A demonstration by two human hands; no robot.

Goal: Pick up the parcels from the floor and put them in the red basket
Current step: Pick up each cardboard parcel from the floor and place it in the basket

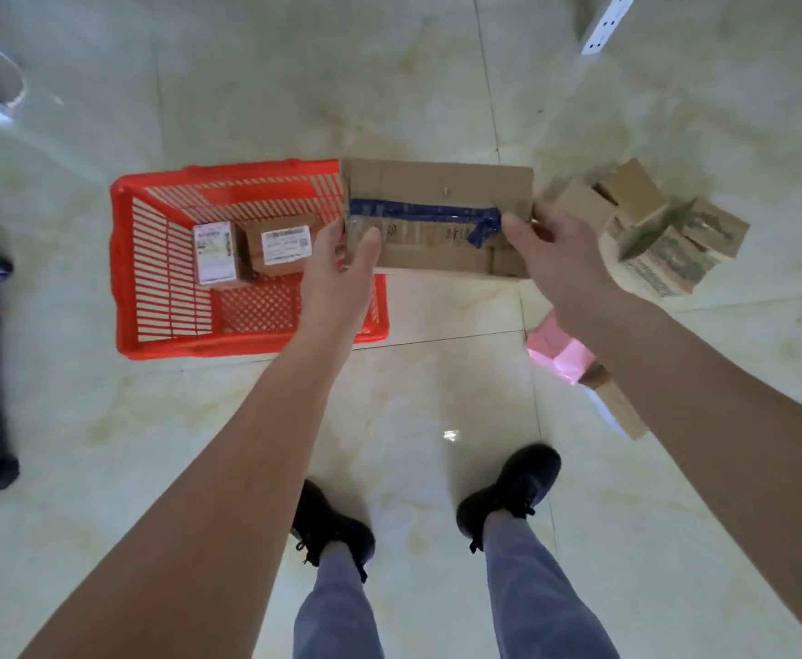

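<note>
Bare forearms, grey-blue trousers (539,596), black lace-up shoes (513,492).

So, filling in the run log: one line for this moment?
both hands grip taped box | over red basket edge | two parcels inside

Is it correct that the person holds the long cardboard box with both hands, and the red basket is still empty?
Not quite. The head view shows both hands, left hand and right hand, holding the long cardboard box, but the red basket already contains two labelled parcels.
</note>
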